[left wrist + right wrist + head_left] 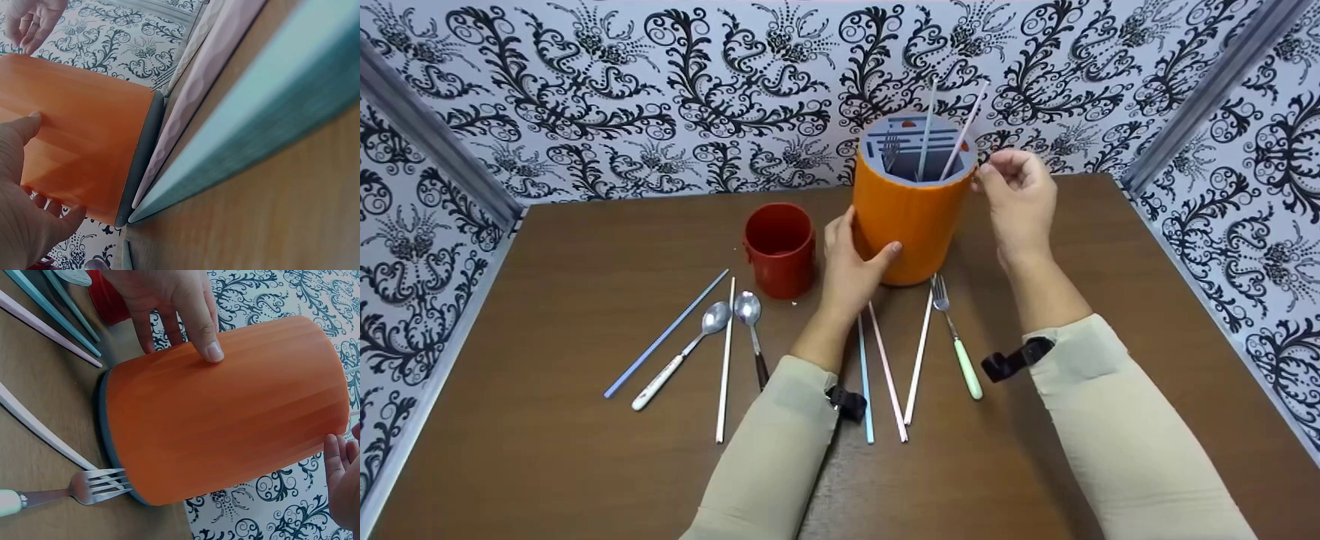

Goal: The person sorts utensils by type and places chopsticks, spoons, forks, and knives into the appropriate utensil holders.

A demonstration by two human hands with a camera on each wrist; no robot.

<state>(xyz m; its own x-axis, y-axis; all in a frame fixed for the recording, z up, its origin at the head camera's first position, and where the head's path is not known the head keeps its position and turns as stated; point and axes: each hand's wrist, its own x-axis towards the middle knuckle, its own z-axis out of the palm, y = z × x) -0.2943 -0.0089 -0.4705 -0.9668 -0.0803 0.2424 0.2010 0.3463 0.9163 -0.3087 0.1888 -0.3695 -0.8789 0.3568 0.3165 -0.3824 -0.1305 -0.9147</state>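
An orange cylindrical utensil holder [911,225] with a slotted grey top stands at the back of the table. My left hand [851,274] grips its lower left side, thumb across the front and fingers round behind. At the upper right rim, my right hand [1024,199] touches the holder with its fingertips; in the right wrist view these fingers [334,458] look fairly straight. Out of the top stick a pale blue chopstick [928,135], a pink chopstick [964,131] and a fork [891,150].
A red cup [784,259] stands left of the holder. In front lie a green-handled fork [966,364] and several chopsticks, one pink [889,367]. Further left are a white-handled spoon [679,356], a dark-handled spoon [750,315] and a blue chopstick [667,334]. Patterned walls [607,90] enclose the table.
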